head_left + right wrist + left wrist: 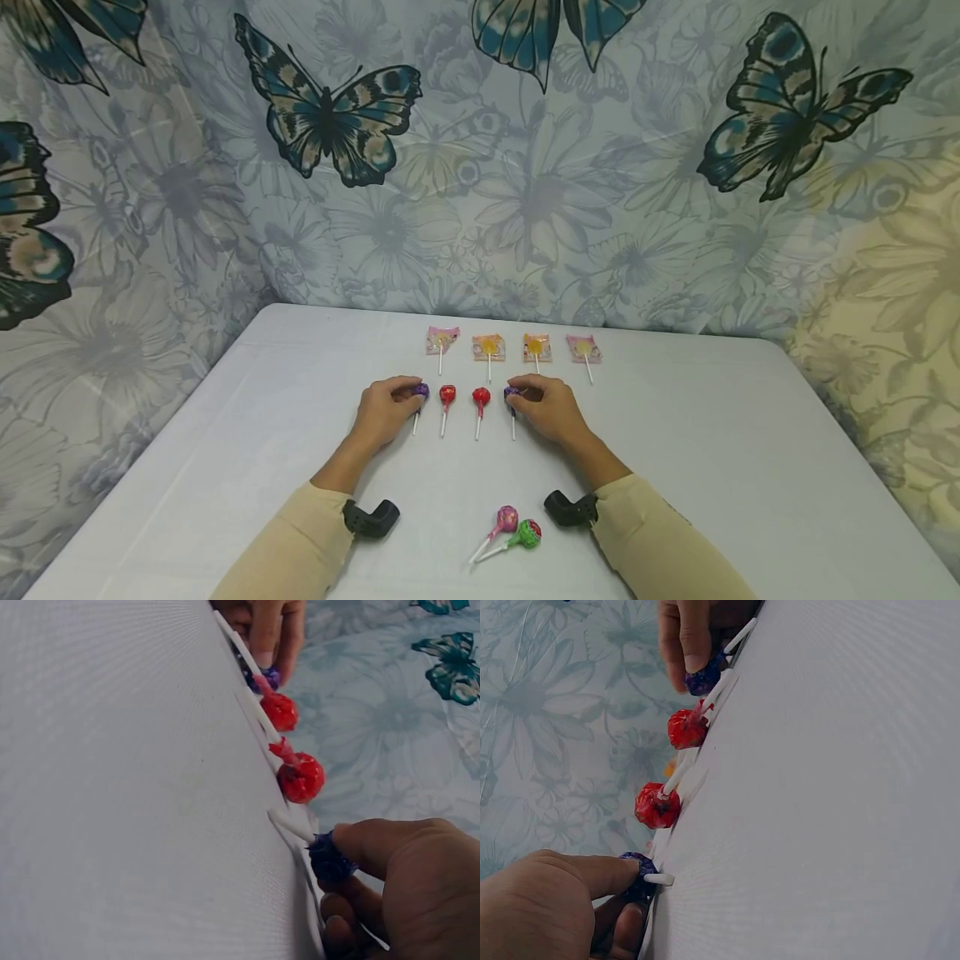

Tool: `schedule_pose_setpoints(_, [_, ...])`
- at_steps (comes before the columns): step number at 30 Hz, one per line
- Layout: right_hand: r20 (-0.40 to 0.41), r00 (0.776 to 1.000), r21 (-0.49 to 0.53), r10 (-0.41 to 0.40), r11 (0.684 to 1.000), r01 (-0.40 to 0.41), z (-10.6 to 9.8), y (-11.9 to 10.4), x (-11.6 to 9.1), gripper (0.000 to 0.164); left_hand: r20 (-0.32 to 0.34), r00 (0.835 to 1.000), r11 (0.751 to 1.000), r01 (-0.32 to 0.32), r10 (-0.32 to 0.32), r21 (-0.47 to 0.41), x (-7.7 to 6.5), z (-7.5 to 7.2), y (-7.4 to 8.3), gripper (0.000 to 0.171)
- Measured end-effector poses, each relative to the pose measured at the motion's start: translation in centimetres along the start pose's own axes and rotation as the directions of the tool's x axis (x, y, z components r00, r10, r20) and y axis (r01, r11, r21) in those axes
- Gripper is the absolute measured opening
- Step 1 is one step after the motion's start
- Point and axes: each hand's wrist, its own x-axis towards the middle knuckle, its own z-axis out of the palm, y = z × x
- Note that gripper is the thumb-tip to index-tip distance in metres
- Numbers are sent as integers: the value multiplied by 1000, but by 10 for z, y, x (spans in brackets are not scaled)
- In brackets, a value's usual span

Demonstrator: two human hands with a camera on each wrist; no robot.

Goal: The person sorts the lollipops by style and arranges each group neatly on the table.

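Note:
My left hand (385, 410) pinches the wrapped head of a purple lollipop (637, 876) at the left end of a row on the table. At the row's right end, my right hand (551, 408) pinches a second purple lollipop (330, 859) between thumb and fingers. Two red lollipops (447, 395) (481, 397) lie between the hands, their white sticks pointing toward me. Both purple lollipops are partly covered by fingers in the head view.
Behind that row lie several flat lollipops in clear wrappers (489, 347). Nearer me, a pink lollipop (507, 518) and a green lollipop (529, 533) lie with sticks together on the white table (225, 467). A butterfly-patterned cloth (450, 225) hangs behind.

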Motion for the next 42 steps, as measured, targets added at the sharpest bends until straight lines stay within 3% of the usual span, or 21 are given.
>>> schedule_pose_setpoints(11, [13,1000,-65,21,998,-20,0,1,-1,21,0,1000,1000,-4,4,-7,0,0,1,28])
schedule_pose_setpoints(42, [-8,1000,-33,14,999,-14,-1,0,-3,20,0,1000,1000,1,-1,-8,0,0,1,27])
